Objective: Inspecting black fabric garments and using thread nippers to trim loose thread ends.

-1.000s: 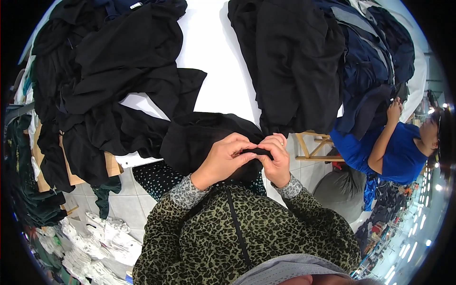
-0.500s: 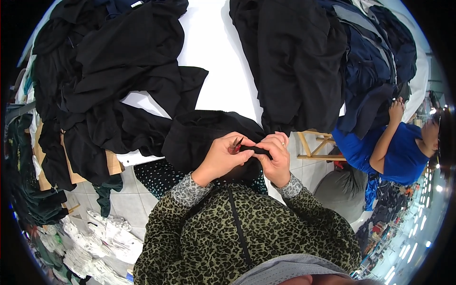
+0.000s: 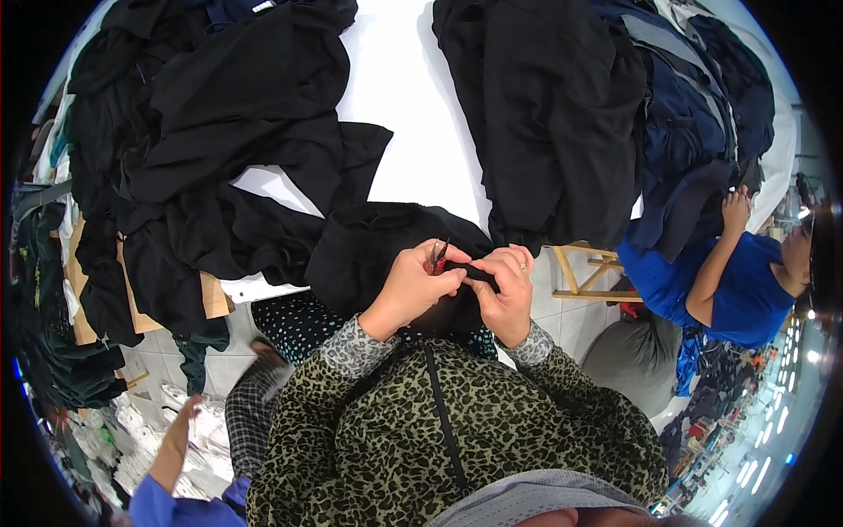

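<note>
A black garment (image 3: 373, 241) lies over the near edge of the white table and hangs toward my lap. My left hand (image 3: 406, 288) is closed around small red-handled thread snips (image 3: 436, 257), their dark blades pointing up and away from me. Its thumb and fingertips also touch the garment's edge. Close beside it, my right hand (image 3: 507, 288), with a ring on one finger, pinches a narrow folded strip of the same garment. The fold spans the small gap between both hands. My fingers hide part of the snips and of the pinched cloth.
Black garments (image 3: 246, 97) are heaped on the left, and another black pile (image 3: 562, 114) lies on the right of the white table (image 3: 408, 114). Navy garments (image 3: 680, 114) lie farther right, where a co-worker in blue (image 3: 746, 285) stands. Another person's arm (image 3: 178, 443) shows at lower left.
A second person in blue and checked trousers has come into view at lower left. The snips' blades have tilted more upright in my left hand; both hands stay at the garment's fold.
</note>
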The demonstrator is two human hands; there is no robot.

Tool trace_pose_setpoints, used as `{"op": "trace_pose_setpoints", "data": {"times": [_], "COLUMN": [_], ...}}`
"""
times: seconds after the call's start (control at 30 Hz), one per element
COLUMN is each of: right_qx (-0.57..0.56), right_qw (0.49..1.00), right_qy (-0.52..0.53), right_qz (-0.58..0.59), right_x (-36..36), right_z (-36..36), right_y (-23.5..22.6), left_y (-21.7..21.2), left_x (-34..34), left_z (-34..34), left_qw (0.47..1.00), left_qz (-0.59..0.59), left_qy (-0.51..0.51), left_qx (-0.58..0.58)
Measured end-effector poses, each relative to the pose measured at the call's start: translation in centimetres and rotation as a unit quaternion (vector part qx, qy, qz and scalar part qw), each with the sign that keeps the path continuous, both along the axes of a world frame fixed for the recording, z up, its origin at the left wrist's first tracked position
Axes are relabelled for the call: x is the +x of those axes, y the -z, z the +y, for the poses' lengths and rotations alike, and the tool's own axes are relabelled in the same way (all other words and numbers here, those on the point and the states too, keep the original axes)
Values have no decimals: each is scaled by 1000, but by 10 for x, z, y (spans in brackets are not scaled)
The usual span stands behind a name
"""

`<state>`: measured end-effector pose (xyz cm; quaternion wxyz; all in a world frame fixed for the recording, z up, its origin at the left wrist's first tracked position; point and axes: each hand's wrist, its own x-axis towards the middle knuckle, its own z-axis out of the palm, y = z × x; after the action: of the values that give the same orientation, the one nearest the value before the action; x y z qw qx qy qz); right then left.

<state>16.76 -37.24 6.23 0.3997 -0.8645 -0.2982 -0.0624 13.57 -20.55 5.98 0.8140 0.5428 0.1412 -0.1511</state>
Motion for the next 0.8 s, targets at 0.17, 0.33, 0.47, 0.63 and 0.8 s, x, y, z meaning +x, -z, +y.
{"op": "trace_pose_setpoints", "data": {"times": [0.17, 0.33, 0.47, 0.63, 0.8], "right_qx": [6, 17, 46, 93, 86], "right_qw": [1000, 999, 993, 969, 969], "right_qy": [-2, 1, 7, 30, 47], "right_qz": [18, 36, 112, 229, 226], "right_x": [1, 2, 5, 9, 12], "right_z": [0, 1, -2, -7, -6], "right_y": [2, 2, 8, 15, 14], "left_y": [3, 5, 6, 2, 7], "left_x": [-1, -1, 0, 1, -5], "left_z": [0, 1, 3, 7, 7], "left_qw": [1000, 1000, 1000, 1000, 931], "left_qz": [8, 13, 22, 5, -233], "left_qy": [-1, -1, -1, -28, -82], "left_qx": [-3, -3, -14, 4, 270]}}
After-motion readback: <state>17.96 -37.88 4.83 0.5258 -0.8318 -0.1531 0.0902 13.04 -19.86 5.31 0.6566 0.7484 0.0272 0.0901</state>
